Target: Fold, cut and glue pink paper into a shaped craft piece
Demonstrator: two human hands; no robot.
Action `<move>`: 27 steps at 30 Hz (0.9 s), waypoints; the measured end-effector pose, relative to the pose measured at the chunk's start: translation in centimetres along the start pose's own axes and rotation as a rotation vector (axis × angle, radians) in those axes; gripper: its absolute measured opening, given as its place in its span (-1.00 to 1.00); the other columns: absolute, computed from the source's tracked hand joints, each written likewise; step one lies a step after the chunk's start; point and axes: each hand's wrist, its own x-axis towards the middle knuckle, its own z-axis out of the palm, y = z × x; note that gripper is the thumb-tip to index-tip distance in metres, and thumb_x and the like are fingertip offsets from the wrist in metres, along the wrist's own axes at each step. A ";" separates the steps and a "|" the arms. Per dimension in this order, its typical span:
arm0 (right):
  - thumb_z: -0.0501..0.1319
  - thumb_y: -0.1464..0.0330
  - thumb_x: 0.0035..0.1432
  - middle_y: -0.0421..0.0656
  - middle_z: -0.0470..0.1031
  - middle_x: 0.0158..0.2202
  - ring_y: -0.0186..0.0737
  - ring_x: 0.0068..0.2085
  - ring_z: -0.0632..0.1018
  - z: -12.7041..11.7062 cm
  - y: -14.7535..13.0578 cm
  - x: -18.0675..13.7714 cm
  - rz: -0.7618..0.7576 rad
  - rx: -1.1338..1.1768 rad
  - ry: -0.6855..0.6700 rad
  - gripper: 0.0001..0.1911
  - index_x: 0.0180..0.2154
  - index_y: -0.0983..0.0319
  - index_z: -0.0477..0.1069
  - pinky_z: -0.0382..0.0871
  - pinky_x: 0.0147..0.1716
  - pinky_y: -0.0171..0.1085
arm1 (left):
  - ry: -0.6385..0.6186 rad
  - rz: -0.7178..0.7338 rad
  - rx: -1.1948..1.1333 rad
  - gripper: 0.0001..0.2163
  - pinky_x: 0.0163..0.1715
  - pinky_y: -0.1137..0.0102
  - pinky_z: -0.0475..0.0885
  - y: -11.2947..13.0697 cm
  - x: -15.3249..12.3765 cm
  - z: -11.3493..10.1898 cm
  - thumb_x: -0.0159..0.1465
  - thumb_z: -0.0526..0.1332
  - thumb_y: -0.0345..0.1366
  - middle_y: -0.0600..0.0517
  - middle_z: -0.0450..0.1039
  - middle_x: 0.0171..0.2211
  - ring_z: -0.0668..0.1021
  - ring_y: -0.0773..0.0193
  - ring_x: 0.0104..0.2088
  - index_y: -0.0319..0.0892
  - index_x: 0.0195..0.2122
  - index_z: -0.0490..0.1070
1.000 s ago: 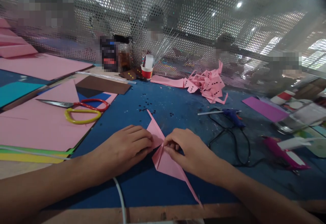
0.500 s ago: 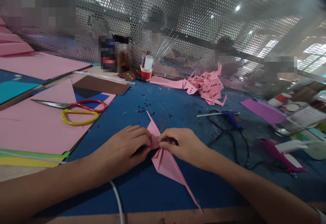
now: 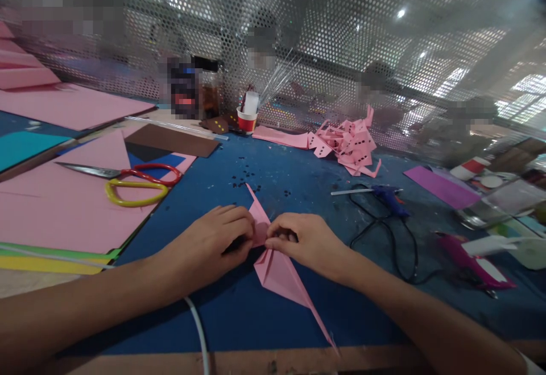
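Observation:
A folded pink paper piece (image 3: 284, 278) with long pointed ends lies slantwise on the blue tabletop, between both hands. My left hand (image 3: 224, 233) has its fingers curled and pinches the left edge of the paper near its middle. From the right, my right hand (image 3: 305, 244) pinches the paper at its narrow middle between thumb and fingers. The fingertips hide part of the folds there. Small black dots (image 3: 243, 176) are scattered on the table just beyond the paper's upper tip.
Scissors (image 3: 136, 180) with red and yellow handles rest on pink sheets (image 3: 77, 215) at left. A pile of cut pink paper (image 3: 347, 141) and a red-white cup (image 3: 247, 120) stand at the back. A blue glue gun (image 3: 390, 200) and a magenta tool (image 3: 475, 261) lie right.
The view has shifted slightly. Both hands keep their pinch on the pink paper, and the paper lies nearly as before.

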 end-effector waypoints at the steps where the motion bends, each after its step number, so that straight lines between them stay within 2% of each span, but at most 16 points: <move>1: 0.32 0.30 0.24 -0.28 0.52 -0.37 -0.37 -0.37 0.44 0.1 0.0 0.0 -0.002 -0.003 0.007 -0.91 -0.26 0.18 0.55 0.16 -0.37 -0.36 | 0.002 -0.002 0.004 -0.86 -0.19 0.30 0.36 0.0 0.0 0.0 0.38 0.10 -0.39 0.00 0.46 -0.29 0.50 0.22 -0.23 -0.17 -0.33 0.40; 16: 0.30 0.39 0.18 -0.31 0.44 -0.46 -0.40 -0.44 0.38 0.8 0.0 0.2 0.051 0.010 0.041 -0.97 -0.31 0.20 0.52 0.10 -0.41 -0.36 | 0.003 0.009 -0.006 -0.86 -0.18 0.28 0.36 0.0 -0.1 -0.1 0.39 0.12 -0.40 0.01 0.48 -0.28 0.51 0.21 -0.22 -0.18 -0.32 0.39; 20: 0.28 0.37 0.20 -0.31 0.44 -0.47 -0.40 -0.44 0.38 0.8 0.0 0.3 0.055 0.027 0.034 -0.94 -0.31 0.20 0.53 0.11 -0.42 -0.36 | 0.025 0.066 0.019 -0.89 -0.11 0.27 0.37 0.2 -0.4 -0.4 0.41 0.12 -0.40 0.03 0.53 -0.20 0.55 0.22 -0.16 -0.14 -0.17 0.43; 23: 0.28 0.37 0.20 -0.29 0.46 -0.46 -0.39 -0.44 0.39 0.8 -0.1 0.3 0.069 0.029 0.025 -0.94 -0.31 0.20 0.53 0.11 -0.43 -0.36 | 0.040 0.137 0.085 -0.82 -0.06 0.26 0.39 0.2 -0.7 -0.7 0.43 0.11 -0.40 0.02 0.55 -0.12 0.56 0.22 -0.12 -0.09 -0.03 0.44; 27: 0.30 0.36 0.19 -0.30 0.46 -0.47 -0.40 -0.44 0.39 0.7 -0.1 0.3 0.068 0.018 0.033 -0.95 -0.31 0.19 0.54 0.11 -0.43 -0.36 | 0.038 0.248 0.171 -0.80 0.07 0.22 0.38 0.1 -1.2 -1.0 0.43 0.10 -0.41 0.02 0.58 -0.10 0.57 0.23 -0.08 -0.11 -0.02 0.47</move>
